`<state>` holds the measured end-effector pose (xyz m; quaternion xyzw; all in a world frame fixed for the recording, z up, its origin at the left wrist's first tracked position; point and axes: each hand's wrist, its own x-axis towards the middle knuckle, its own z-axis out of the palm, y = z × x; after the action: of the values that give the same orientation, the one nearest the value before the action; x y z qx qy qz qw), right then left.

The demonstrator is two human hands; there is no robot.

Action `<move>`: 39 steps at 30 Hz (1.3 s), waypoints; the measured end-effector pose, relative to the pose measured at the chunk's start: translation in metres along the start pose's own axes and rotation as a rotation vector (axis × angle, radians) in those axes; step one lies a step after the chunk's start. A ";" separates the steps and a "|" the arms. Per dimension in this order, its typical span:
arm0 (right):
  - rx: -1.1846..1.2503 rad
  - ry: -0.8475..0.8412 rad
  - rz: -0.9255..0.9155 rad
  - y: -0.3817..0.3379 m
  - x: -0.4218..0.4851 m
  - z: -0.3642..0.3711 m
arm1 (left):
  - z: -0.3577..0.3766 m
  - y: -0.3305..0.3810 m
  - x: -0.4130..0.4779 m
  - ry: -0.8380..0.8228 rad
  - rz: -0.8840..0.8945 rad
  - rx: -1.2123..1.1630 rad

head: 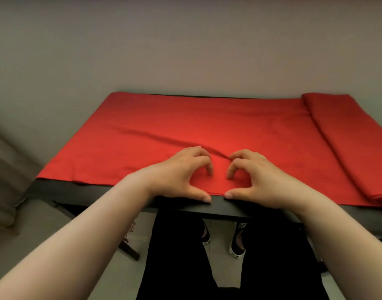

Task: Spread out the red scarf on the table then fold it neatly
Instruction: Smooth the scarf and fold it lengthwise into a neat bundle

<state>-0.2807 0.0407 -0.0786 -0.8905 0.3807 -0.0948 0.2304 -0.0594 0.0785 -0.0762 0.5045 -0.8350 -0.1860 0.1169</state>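
Spreading of the red scarf (142, 131) almost done. Lies flat over most of the dark bench (77, 189), reaching from the far side to the near edge. At the right end, though, sits doubled over in a long folded strip (337, 137), so not fully opened there. Shows one low wrinkle (164, 138) running from the left toward the middle and ending between the hands.

Left hand (181, 174) and right hand (257, 174) side by side at the middle of the near hem, close but not touching. Both with fingers bent, fingertips down on the cloth, thumbs laid along the hem at the bench's front edge. Pinching or merely pressing: cannot tell, with no cloth lifted.

Judging by this, first half of the task near complete, wanting only the wrinkle smoothed and perhaps the right strip opened out. Folding proper apparently not yet begun, unless that strip counts as a first fold. Left to do: bring edges together, square the corners, press flat.
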 end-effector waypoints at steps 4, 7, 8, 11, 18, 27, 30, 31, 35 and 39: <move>0.021 0.006 -0.083 0.000 -0.003 0.003 | -0.002 0.000 -0.007 0.058 0.012 0.047; 0.098 0.032 -0.080 -0.001 -0.006 -0.001 | -0.008 0.006 -0.002 0.014 -0.040 0.005; 0.098 0.084 -0.063 0.002 -0.004 -0.004 | -0.010 0.008 0.004 0.051 -0.053 -0.007; -0.013 0.178 0.059 0.023 0.012 -0.013 | -0.012 0.008 0.037 0.170 -0.095 0.060; -0.219 0.086 0.425 0.082 0.065 -0.042 | -0.001 -0.017 0.130 -0.039 -0.241 0.243; -0.284 0.309 0.424 0.106 0.122 -0.061 | -0.015 -0.063 0.202 0.199 -0.412 0.246; -0.239 0.418 0.436 0.117 0.145 -0.073 | -0.030 -0.073 0.224 0.299 -0.416 0.262; -0.235 0.415 0.460 0.120 0.150 -0.076 | -0.033 -0.075 0.229 0.286 -0.423 0.278; -0.292 0.318 0.522 0.133 0.171 -0.086 | -0.042 -0.084 0.247 0.220 -0.434 0.354; -0.351 0.292 0.522 0.141 0.184 -0.089 | -0.044 -0.090 0.257 0.256 -0.385 0.422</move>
<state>-0.2733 -0.2073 -0.0699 -0.7660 0.6353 -0.0922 0.0335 -0.0893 -0.1955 -0.0733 0.6859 -0.7227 0.0378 0.0766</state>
